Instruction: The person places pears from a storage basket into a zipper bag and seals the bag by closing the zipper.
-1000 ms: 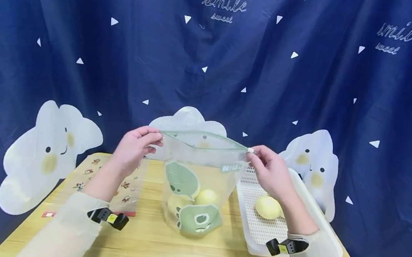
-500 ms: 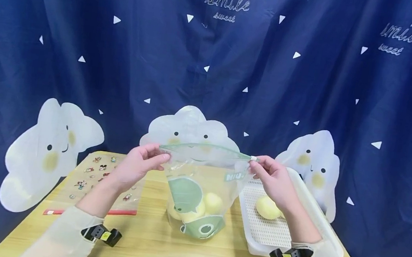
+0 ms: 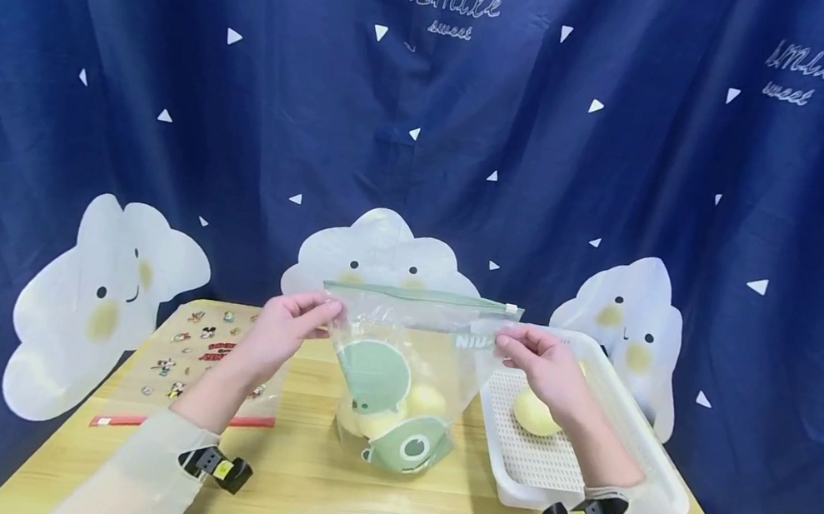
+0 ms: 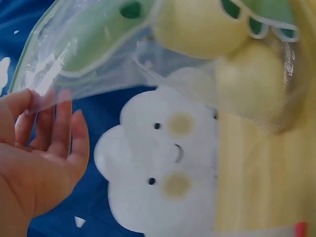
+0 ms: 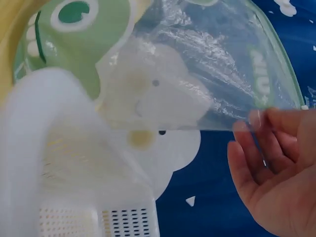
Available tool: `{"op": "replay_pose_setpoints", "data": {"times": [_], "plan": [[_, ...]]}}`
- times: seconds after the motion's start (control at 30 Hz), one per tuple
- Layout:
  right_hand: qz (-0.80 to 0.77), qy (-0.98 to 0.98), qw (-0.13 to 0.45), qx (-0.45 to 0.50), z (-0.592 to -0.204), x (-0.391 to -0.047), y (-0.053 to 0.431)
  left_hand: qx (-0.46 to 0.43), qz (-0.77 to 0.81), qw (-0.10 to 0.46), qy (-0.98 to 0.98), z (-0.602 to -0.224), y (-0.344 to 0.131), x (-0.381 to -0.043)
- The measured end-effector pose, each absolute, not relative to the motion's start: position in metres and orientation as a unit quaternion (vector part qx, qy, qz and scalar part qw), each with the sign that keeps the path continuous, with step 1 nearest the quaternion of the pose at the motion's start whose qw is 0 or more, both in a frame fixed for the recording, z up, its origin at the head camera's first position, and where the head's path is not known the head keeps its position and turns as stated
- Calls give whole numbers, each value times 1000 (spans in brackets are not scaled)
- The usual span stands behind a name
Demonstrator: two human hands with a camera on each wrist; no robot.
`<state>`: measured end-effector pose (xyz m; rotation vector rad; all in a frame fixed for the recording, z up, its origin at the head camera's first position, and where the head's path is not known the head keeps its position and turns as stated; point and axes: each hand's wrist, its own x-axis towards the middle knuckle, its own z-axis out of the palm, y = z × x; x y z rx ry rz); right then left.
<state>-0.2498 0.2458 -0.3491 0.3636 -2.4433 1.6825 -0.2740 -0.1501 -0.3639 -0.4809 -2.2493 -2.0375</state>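
A clear zip bag (image 3: 439,360) with green cartoon prints stands on the table in the head view, its green top edge drawn nearly straight. Several pale yellow round fruits (image 3: 426,405) lie in its lower part, partly hidden by the prints. My left hand (image 3: 290,324) pinches the bag's left side just below the zip between thumb and fingers. On the other side, my right hand (image 3: 542,363) pinches the right edge, under the white zip slider (image 3: 511,308). Both wrist views show thumb and fingertips on the film, the left hand (image 4: 47,143) and the right hand (image 5: 276,163) alike.
At the right stands a white perforated basket (image 3: 502,476) with a yellow fruit (image 3: 535,412) in it, partly behind my right forearm. A second clear bag (image 3: 168,349) with small cartoon figures and a red zip lies flat at the left. A blue curtain (image 3: 421,174) hangs behind the wooden table (image 3: 325,508).
Both hands have come down with the bag, and its mouth has gone from gaping to nearly flat. The right hand's grip has slid from beside the slider to lower on the edge.
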Motion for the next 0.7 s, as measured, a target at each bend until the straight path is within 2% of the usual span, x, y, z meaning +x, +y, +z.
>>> {"op": "replay_pose_setpoints", "data": {"times": [0.13, 0.2, 0.47, 0.7], "plan": [[602, -783, 106, 117, -337, -251, 244, -165, -663, 86, -725, -344, -150, -272], [610, -776, 104, 118, -332, -249, 244, -165, -660, 92, -727, -337, -150, -270], [586, -801, 49, 111, -344, -242, 244, -161, -657, 44, -735, -353, -150, -265], [595, -790, 75, 129, -350, -237, 245, -162, -640, 47, -750, -356, -152, -261]]}}
